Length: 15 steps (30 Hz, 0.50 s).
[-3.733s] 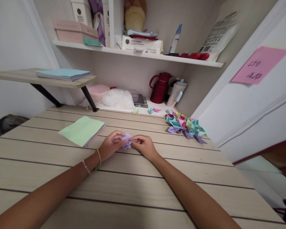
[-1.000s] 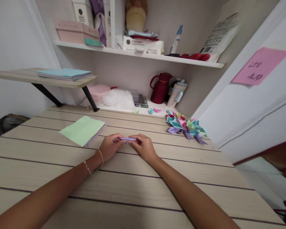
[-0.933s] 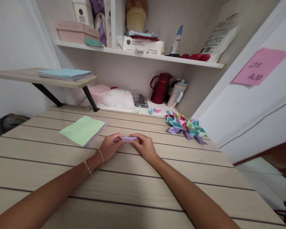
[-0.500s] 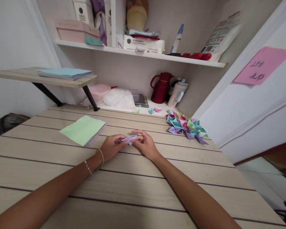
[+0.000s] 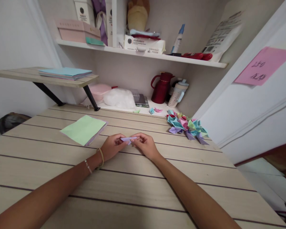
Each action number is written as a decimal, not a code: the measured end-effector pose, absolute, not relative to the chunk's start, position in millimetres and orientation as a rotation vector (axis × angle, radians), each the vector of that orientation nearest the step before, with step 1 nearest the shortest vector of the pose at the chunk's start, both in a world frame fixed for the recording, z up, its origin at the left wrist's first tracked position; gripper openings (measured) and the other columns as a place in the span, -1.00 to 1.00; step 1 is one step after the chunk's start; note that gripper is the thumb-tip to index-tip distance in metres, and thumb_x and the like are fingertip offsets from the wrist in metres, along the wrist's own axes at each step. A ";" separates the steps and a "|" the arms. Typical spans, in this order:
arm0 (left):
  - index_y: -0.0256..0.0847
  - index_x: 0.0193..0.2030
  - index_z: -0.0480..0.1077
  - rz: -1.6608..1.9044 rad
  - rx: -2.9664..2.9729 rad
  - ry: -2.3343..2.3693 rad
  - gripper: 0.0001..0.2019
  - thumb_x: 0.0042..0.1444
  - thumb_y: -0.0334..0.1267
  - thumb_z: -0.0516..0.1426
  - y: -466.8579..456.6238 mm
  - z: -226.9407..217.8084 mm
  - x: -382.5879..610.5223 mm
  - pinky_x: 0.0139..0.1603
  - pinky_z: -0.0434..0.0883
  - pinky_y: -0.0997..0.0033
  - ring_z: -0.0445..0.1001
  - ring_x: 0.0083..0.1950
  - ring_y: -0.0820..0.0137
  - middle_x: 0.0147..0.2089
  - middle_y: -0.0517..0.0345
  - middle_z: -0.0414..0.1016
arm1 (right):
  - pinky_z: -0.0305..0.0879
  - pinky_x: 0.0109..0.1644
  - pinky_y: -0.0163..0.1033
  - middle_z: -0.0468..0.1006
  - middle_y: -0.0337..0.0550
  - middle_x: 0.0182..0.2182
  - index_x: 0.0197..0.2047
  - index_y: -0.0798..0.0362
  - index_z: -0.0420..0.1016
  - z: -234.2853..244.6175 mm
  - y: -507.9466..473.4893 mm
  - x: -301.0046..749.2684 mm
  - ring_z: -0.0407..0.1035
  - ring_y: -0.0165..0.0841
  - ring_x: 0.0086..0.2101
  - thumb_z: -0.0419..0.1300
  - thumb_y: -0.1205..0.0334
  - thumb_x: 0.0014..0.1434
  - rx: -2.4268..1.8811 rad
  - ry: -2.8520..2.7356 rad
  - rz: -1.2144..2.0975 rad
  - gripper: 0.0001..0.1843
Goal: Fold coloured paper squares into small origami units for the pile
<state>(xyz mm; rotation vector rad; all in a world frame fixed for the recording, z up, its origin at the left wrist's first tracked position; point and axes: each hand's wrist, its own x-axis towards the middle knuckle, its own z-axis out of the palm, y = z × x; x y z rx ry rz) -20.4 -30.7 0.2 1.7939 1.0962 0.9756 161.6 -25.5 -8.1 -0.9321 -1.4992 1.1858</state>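
Note:
A small folded purple paper piece (image 5: 128, 139) is held edge-on just above the wooden table (image 5: 138, 190), pinched between both hands. My left hand (image 5: 112, 147) grips its left end with closed fingers. My right hand (image 5: 145, 145) pinches its right end, fingers curled together. Left of the hands lies a stack of paper sheets with a green sheet on top (image 5: 84, 129). A pile of finished folded paper pieces in several colours (image 5: 186, 126) sits at the table's back right.
A low shelf behind the table carries a red jug (image 5: 161, 92), a white cup (image 5: 177, 93), a pink box (image 5: 98, 91) and a white bag (image 5: 118, 98). A side shelf at left holds blue paper sheets (image 5: 65, 72). A white wall with a pink note (image 5: 262, 65) borders the right.
The purple piece was an open, crumpled shape at first and is now flattened thin. In the last half second my right fingers closed back onto it.

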 end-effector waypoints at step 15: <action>-0.27 -0.33 0.39 0.938 1.740 1.066 -0.80 0.02 -0.16 0.09 -28.7 3.4 -21.7 -0.43 0.29 0.52 0.37 -0.47 0.48 -0.52 0.21 0.43 | 0.30 -0.41 -0.33 0.50 -0.16 -0.56 -0.41 0.13 0.49 -8.7 -23.3 164.4 0.39 -0.41 -0.52 0.23 0.08 -0.03 -0.965 -1.500 1.233 -0.75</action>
